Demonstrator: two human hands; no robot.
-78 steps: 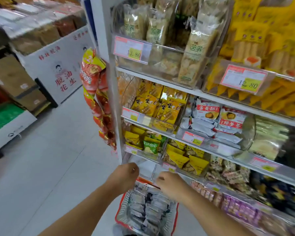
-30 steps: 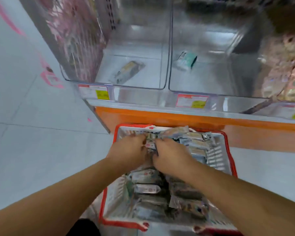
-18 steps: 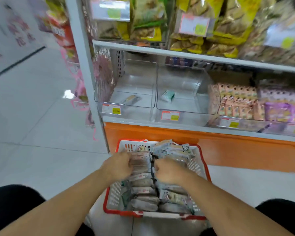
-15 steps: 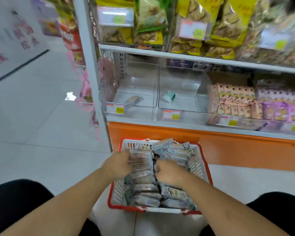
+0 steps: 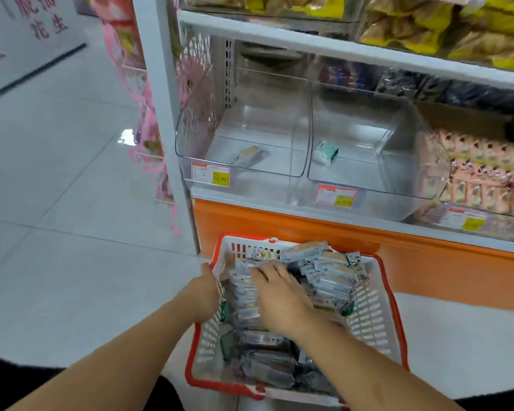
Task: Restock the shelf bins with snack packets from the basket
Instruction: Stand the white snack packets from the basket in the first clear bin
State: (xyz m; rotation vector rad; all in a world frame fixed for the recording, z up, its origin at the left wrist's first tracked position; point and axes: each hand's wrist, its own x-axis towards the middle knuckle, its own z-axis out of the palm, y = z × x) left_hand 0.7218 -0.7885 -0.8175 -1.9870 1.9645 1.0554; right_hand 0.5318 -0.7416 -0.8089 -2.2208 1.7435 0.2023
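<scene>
Reaching into red-rimmed white plastic basket (image 5: 377, 315) on the floor below near-empty clear plastic shelf bins (image 5: 377, 173). Right hand (image 5: 282, 301) spread flat over grey foil snack packets (image 5: 330, 277); left hand (image 5: 204, 295) at basket's left wall, grip hidden. Risk: loose, slippery stack spilling if scooped too full.

L hand (image 5: 204, 295) now outside basket (image 5: 380, 315)

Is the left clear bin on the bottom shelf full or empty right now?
Nearly empty: the left clear bin holds one lone packet lying on its floor; the rest is bare.
</scene>
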